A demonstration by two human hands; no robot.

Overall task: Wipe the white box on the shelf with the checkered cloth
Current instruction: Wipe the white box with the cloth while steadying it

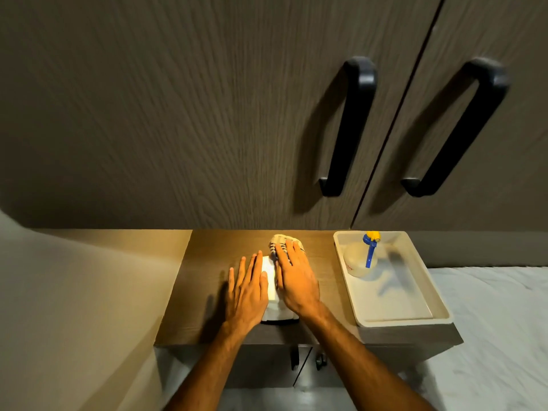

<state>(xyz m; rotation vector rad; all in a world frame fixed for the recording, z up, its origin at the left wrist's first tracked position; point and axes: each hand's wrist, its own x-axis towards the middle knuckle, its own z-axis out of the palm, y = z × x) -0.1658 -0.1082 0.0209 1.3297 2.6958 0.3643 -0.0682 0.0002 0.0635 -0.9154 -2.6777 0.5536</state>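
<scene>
The white box (271,287) stands near the middle of the wooden shelf (195,292), its long axis running near to far, flanked by both hands. The left hand (247,295) lies flat against its left side with fingers spread, clamped on nothing, while the right hand (296,280) presses flat on the checkered cloth (281,241), whose bunched end shows just past the box's far end. Since the cloth already sits under the right hand's grip on the right and far part, the next stroke probably runs along that axis.
</scene>
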